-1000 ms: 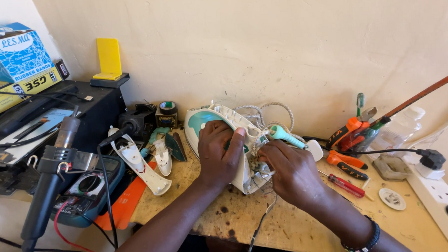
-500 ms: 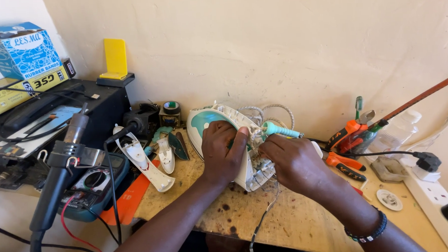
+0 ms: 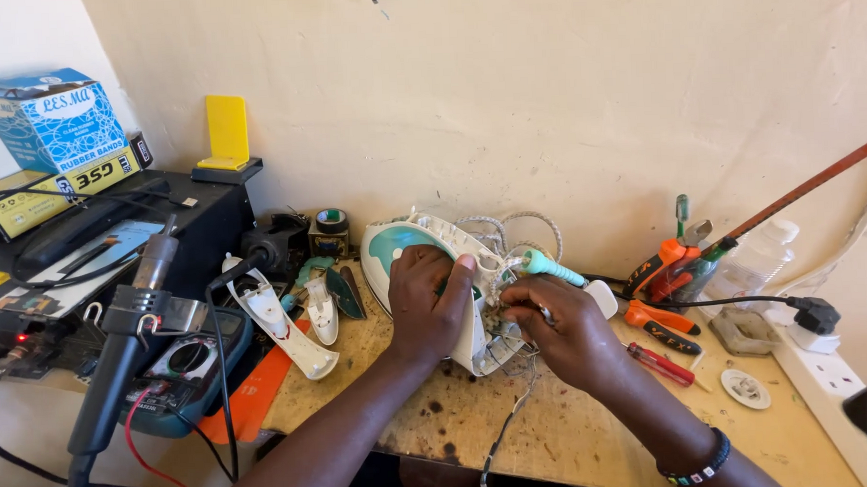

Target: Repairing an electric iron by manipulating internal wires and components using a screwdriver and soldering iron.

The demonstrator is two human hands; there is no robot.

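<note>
Change: against the earlier views, both hands have hardly shifted on the iron point(image 3: 435, 272); the work looks mid-step, with no part freed.
Left hand point(image 3: 428, 301): grip clamped over the iron's white shell, thumb up on its side.
Right hand point(image 3: 561, 330): fingers pinched together in the exposed wiring at the iron's rear; what they hold is hidden.
Iron: tipped on edge near the worktop's point(image 3: 575, 431) back edge, about mid-length.
Axis: runs left to right, teal nose toward the left, cord end point(image 3: 550, 265) right.

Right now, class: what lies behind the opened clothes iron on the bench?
Behind the iron a braided cord loops against the wall. The left hand and right hand cover the iron's inner parts.
</note>
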